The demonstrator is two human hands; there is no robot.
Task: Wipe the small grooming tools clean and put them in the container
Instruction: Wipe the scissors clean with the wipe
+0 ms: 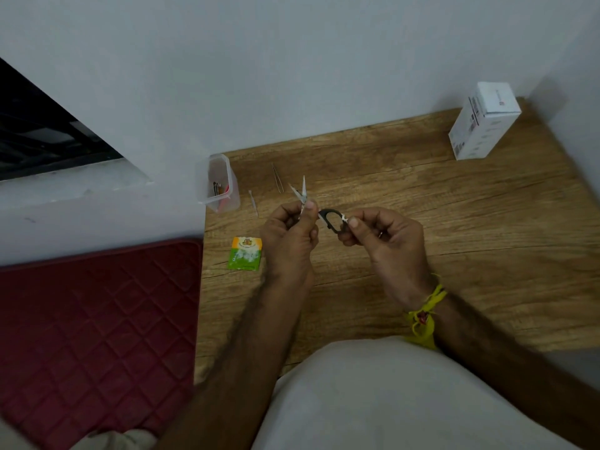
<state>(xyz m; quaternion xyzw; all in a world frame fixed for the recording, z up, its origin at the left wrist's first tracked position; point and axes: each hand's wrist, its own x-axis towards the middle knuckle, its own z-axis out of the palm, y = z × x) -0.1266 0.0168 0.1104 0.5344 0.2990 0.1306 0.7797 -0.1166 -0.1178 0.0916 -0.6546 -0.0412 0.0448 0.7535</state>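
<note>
Small scissors with black handles and open silver blades are held above the wooden table. My left hand pinches them near the pivot, blades pointing away. My right hand pinches a small white bit, perhaps a wipe or swab, against the black handle loop. A clear plastic container stands at the table's far left corner with a few small tools inside. Metal tweezers and a thin white stick lie on the table beside it.
A green and orange sachet lies on the table left of my left wrist. A white carton stands at the far right by the wall. A red quilted mat lies left of the table.
</note>
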